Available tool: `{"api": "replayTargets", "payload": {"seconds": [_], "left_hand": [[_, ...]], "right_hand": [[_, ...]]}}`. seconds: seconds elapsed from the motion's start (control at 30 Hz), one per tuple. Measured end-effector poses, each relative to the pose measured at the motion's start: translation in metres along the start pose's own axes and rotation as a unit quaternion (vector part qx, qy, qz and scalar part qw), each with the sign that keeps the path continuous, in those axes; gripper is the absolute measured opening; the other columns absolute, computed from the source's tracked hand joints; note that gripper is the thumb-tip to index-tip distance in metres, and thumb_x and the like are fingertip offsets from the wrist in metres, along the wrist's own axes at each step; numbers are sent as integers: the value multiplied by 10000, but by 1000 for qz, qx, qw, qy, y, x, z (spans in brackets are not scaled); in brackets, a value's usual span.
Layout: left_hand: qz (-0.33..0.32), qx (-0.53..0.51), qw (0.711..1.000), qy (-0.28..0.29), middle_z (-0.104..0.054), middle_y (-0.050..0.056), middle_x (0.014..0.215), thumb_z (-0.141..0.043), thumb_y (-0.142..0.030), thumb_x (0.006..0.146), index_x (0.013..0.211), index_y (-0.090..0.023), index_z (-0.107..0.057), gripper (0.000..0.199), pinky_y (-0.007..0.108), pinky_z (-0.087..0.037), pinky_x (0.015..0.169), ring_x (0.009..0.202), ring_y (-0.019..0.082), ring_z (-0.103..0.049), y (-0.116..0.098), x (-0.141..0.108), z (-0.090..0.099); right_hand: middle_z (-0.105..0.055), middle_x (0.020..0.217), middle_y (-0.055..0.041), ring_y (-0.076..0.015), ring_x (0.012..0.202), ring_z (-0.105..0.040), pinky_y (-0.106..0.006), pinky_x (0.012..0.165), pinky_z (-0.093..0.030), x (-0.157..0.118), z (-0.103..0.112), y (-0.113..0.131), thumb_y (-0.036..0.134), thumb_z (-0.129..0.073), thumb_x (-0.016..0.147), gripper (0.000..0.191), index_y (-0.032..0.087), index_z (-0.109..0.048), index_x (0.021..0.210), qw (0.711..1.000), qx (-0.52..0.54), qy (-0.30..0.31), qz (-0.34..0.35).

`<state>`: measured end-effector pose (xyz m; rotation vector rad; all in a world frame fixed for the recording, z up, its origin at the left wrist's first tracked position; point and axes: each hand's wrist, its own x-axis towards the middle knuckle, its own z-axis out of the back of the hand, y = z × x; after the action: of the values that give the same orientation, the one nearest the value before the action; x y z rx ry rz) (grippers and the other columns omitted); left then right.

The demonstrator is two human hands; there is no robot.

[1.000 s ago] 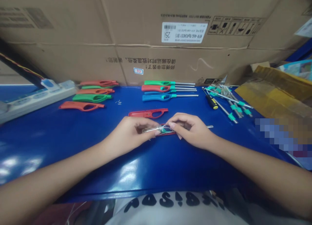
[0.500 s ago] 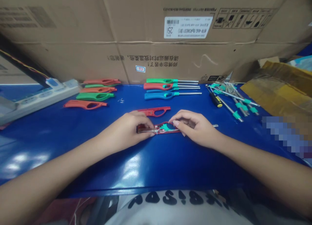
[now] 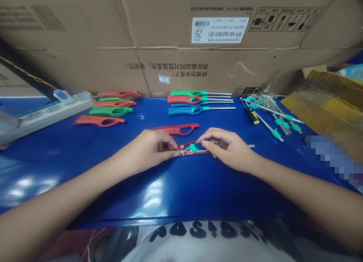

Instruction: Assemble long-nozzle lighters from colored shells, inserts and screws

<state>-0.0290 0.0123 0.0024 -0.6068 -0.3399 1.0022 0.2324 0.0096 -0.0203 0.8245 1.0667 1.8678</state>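
Note:
A red lighter shell (image 3: pixel 185 153) lies open side up on the blue table, with a teal trigger (image 3: pixel 193 147) and thin white wires inside. Its left end is between the thumb and fingers of my left hand (image 3: pixel 153 148), which are closed on it beside a small metal part. My right hand (image 3: pixel 227 146) pinches the shell's right part near the trigger; a metal tube tip (image 3: pixel 251 145) sticks out beyond that hand. Just behind lies an empty red half shell (image 3: pixel 181 130), touched by neither hand.
Orange and green shells (image 3: pixel 99 120) lie at the back left near a white power strip (image 3: pixel 51 112). Several lighters (image 3: pixel 188 110) stand in a row behind. To the right are a screwdriver (image 3: pixel 251 114), metal tubes (image 3: pixel 266 125) and a taped box (image 3: pixel 317 99). Cardboard (image 3: pixel 99 69) walls the back.
My left fingers have shifted slightly at the shell's left end, and the dark, shiny piece visible under them is now mostly hidden. My right hand stays nearly still.

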Motion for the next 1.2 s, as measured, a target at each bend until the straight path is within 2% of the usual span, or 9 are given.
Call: {"api": "replayTargets", "payload": {"seconds": [0.17, 0.33, 0.57, 0.7, 1.03, 1.13, 1.2], "left_hand": [[25, -27, 999, -9, -775, 14, 787, -738, -425, 804, 884, -235, -813, 219, 228, -431, 516, 538, 131, -577, 0, 2, -1], [20, -10, 999, 23, -774, 24, 838, -690, -428, 853, 977, -253, -816, 250, 238, -483, 563, 608, 154, -649, -1, -1, 7], [7, -21, 999, 35, -749, 21, 783, -660, -374, 895, 988, -241, -810, 221, 235, -514, 564, 560, 140, -656, 0, -3, 11], [20, -42, 998, 52, -755, 22, 840, -656, -373, 912, 1033, -239, -789, 225, 229, -540, 595, 565, 125, -672, 4, -3, 11], [44, -52, 995, 78, -733, -1, 734, -711, -387, 859, 985, -238, -787, 209, 211, -508, 562, 577, 128, -663, 7, 0, 11], [49, -49, 994, 81, -727, -5, 707, -712, -397, 855, 984, -241, -786, 215, 208, -495, 549, 575, 130, -656, 8, 0, 12], [54, -46, 994, 82, -725, -7, 697, -712, -395, 854, 991, -244, -786, 217, 208, -493, 545, 575, 132, -659, 6, -1, 12]], "right_hand": [[-609, 842, -24, -94, 607, -500, -249, 549, -416, 0, 0, 1, 303, -591, 929, 181, 175, -715, 960, 1000, -8, -1, 7], [-612, 855, -25, -91, 606, -501, -248, 549, -415, 0, 1, 0, 303, -585, 934, 185, 175, -716, 963, 1000, -10, 3, 7], [-610, 850, -24, -83, 585, -491, -243, 536, -408, -1, 2, 0, 301, -588, 935, 190, 163, -713, 969, 1000, -20, 3, 8], [-602, 839, -19, -81, 580, -491, -238, 531, -407, -1, 1, -1, 293, -585, 934, 191, 156, -713, 970, 1000, -22, 1, 15], [-613, 844, -21, -74, 581, -488, -223, 524, -396, 0, 1, -1, 265, -576, 945, 189, 150, -722, 978, 998, -41, 5, 37], [-622, 843, -24, -80, 586, -495, -221, 515, -400, -1, 1, -2, 258, -573, 953, 186, 152, -723, 987, 996, -62, 0, 56], [-629, 887, -38, -91, 625, -524, -226, 535, -427, -2, 1, -1, 244, -564, 960, 193, 154, -723, 1024, 991, -90, -3, 95]]}}
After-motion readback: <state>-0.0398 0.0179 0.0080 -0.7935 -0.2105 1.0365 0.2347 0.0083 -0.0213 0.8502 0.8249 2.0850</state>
